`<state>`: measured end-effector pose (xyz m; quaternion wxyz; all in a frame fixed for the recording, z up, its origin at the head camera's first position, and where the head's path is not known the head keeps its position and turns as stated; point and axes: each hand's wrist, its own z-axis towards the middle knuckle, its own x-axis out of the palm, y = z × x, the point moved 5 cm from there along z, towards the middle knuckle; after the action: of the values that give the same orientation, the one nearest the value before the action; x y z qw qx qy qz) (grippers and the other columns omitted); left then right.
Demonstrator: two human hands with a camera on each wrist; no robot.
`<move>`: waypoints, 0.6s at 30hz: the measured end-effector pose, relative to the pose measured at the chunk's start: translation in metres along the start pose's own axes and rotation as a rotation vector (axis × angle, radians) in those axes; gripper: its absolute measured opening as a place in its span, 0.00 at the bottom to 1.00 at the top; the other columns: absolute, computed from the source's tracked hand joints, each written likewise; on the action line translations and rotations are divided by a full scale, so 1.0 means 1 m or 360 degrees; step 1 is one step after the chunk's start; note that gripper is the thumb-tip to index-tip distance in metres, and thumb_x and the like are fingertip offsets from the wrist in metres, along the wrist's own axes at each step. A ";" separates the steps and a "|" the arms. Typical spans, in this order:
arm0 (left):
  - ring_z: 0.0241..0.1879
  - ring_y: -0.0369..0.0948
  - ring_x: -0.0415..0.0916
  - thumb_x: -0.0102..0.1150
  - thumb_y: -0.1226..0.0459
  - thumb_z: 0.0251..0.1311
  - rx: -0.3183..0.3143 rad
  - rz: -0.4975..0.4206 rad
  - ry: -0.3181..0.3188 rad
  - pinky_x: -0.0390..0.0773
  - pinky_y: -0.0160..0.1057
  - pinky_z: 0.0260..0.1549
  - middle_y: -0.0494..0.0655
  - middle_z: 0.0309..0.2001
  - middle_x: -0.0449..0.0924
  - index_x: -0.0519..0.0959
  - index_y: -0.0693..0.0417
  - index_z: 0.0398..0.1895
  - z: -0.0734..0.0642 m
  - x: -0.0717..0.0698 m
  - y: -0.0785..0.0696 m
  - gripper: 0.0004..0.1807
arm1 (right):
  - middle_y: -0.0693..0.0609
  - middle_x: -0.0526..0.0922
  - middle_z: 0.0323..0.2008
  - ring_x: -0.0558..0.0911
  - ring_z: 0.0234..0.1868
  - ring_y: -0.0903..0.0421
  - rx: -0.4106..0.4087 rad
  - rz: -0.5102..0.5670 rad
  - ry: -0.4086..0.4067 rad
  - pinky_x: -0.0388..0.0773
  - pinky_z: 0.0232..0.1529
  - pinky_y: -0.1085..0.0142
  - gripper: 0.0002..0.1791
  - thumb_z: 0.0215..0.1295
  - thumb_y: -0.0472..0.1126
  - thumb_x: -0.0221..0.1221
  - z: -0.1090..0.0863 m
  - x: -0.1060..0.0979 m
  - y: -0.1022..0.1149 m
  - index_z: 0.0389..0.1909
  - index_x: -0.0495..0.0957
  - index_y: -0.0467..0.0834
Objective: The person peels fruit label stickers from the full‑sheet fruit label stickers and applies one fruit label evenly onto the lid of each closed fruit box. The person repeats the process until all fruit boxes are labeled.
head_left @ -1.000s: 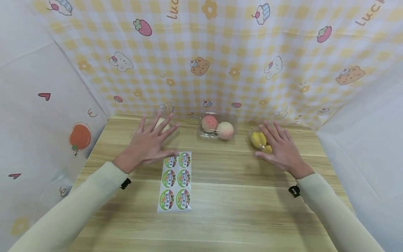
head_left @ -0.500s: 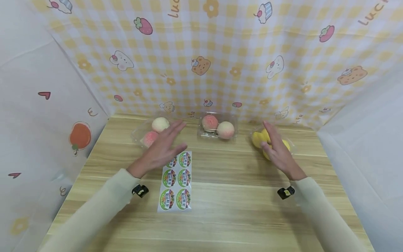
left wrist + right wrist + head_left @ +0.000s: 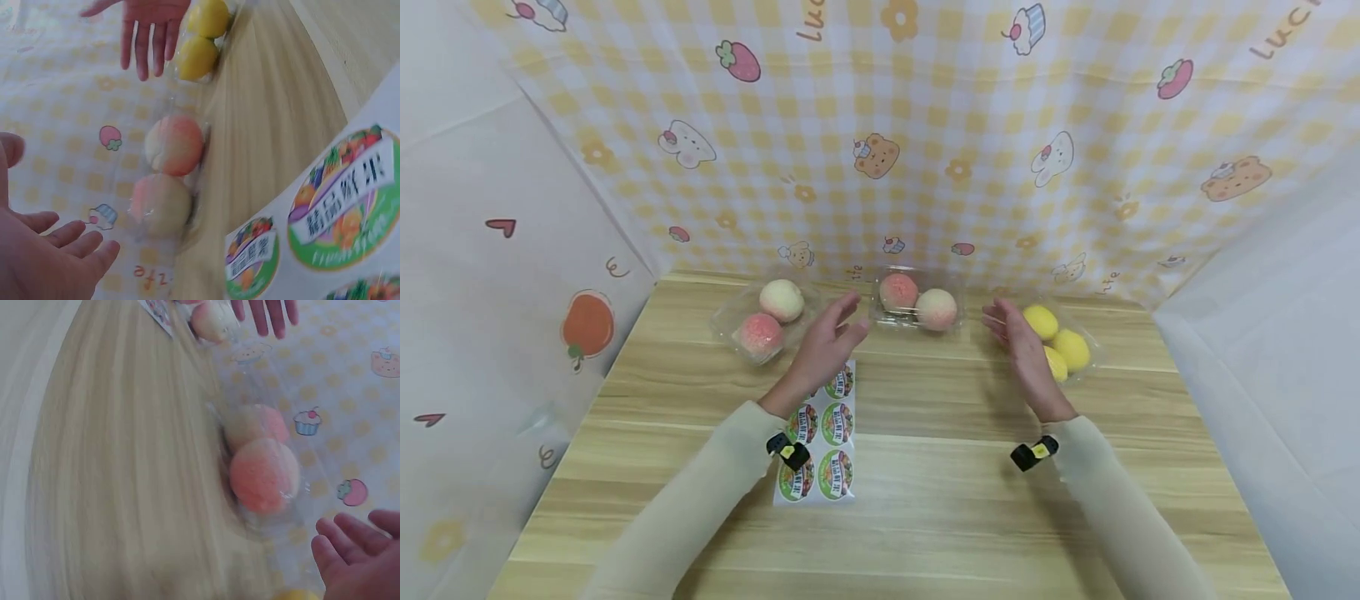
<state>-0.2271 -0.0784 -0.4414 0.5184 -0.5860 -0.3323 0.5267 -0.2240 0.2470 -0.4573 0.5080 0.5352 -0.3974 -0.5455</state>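
Observation:
My left hand (image 3: 824, 346) hovers over the table with its fingers extended, holding nothing. Opposite it, my right hand (image 3: 1028, 357) is raised with straight fingers, its palm facing the left one. Between and just beyond the hands stands a clear plastic box (image 3: 878, 317) with two pink-and-cream peaches (image 3: 937, 309) inside. In the right wrist view this box's nearer peach (image 3: 264, 475) shows plainly through the plastic. Beside my right hand is another clear pack with several yellow lemons (image 3: 1072, 350), partly hidden by that hand.
At the left lies a clear box with two more peaches (image 3: 781, 300). A sheet of round fruit stickers (image 3: 836, 475) lies under my left wrist, which covers part of it. A checked curtain (image 3: 955, 125) hangs behind the wooden table (image 3: 940, 500).
Both hands have moved inward toward each other, turning from palms-down with spread fingers to facing palms. The left peach box and more of the lemons are uncovered. The packs stay in place.

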 end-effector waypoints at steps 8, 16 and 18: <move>0.82 0.55 0.61 0.58 0.56 0.82 -0.0163 0.0045 -0.0105 0.68 0.53 0.76 0.58 0.83 0.64 0.61 0.62 0.85 0.015 0.011 0.020 0.37 | 0.29 0.77 0.70 0.79 0.70 0.34 0.0189 -0.0016 -0.0271 0.75 0.73 0.50 0.39 0.91 0.59 0.44 0.014 0.014 -0.021 0.78 0.66 0.26; 0.76 0.57 0.71 0.58 0.49 0.80 -0.0392 0.0074 -0.0097 0.70 0.55 0.74 0.58 0.79 0.71 0.60 0.62 0.86 0.036 0.014 0.045 0.41 | 0.29 0.84 0.59 0.85 0.61 0.35 0.0224 -0.0056 -0.0384 0.83 0.63 0.56 0.36 0.86 0.59 0.55 0.024 0.022 -0.033 0.67 0.79 0.27; 0.74 0.56 0.73 0.57 0.49 0.80 -0.0420 0.0094 -0.0107 0.72 0.54 0.73 0.59 0.76 0.74 0.62 0.62 0.85 0.044 0.014 0.056 0.41 | 0.29 0.85 0.58 0.86 0.60 0.35 0.0228 -0.0063 -0.0381 0.84 0.61 0.57 0.34 0.86 0.58 0.57 0.028 0.024 -0.034 0.68 0.79 0.29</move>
<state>-0.2751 -0.0675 -0.4943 0.4095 -0.6407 -0.3985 0.5128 -0.2534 0.2258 -0.4919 0.4067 0.5089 -0.4823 -0.5856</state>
